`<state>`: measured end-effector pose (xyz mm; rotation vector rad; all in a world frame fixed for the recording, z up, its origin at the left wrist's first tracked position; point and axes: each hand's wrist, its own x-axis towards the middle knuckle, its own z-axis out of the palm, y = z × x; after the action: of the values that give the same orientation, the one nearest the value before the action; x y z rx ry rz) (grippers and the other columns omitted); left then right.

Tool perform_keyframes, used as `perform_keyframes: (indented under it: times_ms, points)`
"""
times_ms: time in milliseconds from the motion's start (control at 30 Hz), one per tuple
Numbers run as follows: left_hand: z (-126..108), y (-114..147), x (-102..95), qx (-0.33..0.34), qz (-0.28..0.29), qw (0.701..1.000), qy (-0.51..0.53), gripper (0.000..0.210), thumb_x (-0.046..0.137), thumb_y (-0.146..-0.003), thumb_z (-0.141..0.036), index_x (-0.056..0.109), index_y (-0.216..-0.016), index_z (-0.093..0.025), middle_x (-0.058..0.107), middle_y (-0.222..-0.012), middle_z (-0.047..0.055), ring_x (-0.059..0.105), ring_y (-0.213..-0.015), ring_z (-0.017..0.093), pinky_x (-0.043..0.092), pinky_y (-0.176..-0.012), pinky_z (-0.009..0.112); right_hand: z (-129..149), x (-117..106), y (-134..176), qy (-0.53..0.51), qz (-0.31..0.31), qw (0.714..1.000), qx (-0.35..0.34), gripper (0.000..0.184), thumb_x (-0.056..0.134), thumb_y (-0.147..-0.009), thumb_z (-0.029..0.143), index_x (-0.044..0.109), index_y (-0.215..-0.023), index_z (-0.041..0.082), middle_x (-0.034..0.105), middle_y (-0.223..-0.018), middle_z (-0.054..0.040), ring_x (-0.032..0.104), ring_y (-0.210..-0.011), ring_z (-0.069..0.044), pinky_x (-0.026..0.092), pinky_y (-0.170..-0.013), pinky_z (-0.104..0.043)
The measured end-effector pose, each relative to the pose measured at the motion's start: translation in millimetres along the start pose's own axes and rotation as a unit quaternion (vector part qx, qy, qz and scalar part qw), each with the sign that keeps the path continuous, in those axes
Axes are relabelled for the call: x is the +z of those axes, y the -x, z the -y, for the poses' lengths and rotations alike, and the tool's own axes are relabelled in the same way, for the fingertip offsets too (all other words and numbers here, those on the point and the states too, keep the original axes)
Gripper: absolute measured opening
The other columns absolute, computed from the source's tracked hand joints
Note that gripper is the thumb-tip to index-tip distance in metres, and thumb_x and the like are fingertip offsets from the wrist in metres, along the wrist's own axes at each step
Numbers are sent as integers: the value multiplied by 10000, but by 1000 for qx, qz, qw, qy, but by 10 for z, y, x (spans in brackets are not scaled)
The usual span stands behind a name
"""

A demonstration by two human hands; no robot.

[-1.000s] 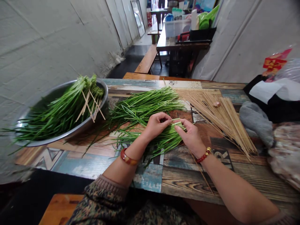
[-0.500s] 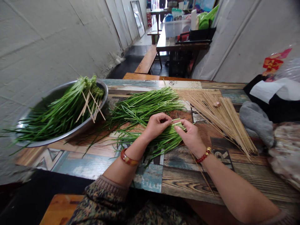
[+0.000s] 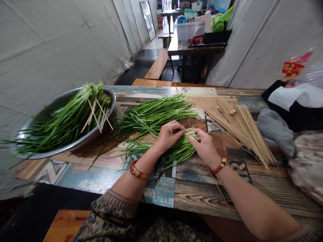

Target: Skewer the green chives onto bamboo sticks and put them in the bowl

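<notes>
Between my hands lies a small bunch of garlic chives (image 3: 183,153), pale stem ends up by the fingertips and green leaves trailing toward me. My right hand (image 3: 205,145) is closed on that bunch, thumb across the stems. A thin bamboo skewer (image 3: 219,188) runs from under this hand toward the table's front edge; its upper end is hidden. My left hand (image 3: 168,137) pinches at the stem tips, its fingertips close to the right ones. Just beyond them a larger pile of garlic chives (image 3: 161,109) rests on the table.
On the left a metal basin (image 3: 73,146) holds chives with several skewers stuck through their stems. A fanned heap of bamboo skewers (image 3: 248,134) lies to the right. Further right are a grey cloth (image 3: 275,129) and a clear plastic bag (image 3: 308,164). The patchwork table (image 3: 202,198) ends near my body.
The camera view has shifted very slightly. Both hands keep nearly the same position and grip on the garlic chives.
</notes>
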<state>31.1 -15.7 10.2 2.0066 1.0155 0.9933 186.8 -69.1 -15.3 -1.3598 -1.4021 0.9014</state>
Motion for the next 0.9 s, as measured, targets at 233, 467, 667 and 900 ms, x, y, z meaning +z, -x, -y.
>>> perform_keyframes:
  times_ms: [233,467,667,900]
  points:
    - [5,6,2,0,-11,1000,-18,79,610,-773,-138,688,-760,-135,657,-742,36,584,-702,120,439,-665,230,10,-3,-1,-6,0,1000,2,210,564,-816,296,650,-960,169,693,-932,-66,634,-839,-196,494,-763,-319]
    - [-1,6,-7,21,5,1000,-20,83,610,-789,-136,670,-733,-131,616,-717,27,551,-675,106,408,-621,213,-82,26,-5,-36,-18,999,-6,326,588,-799,277,589,-1110,177,671,-1039,-84,631,-922,-203,491,-852,-361]
    - [31,14,-2,50,23,998,-31,119,571,-807,-99,676,-769,-140,607,-749,30,553,-711,110,419,-655,221,-46,34,-1,-45,-26,998,-39,409,585,-798,245,536,-1201,200,601,-1225,-93,588,-1071,-201,457,-950,-371]
    - [12,12,-15,46,30,998,-29,151,538,-808,-82,678,-810,-137,617,-780,43,570,-750,122,437,-689,232,-20,21,6,-49,-20,998,-22,292,575,-806,274,566,-1085,188,651,-1008,-77,620,-900,-189,496,-829,-345]
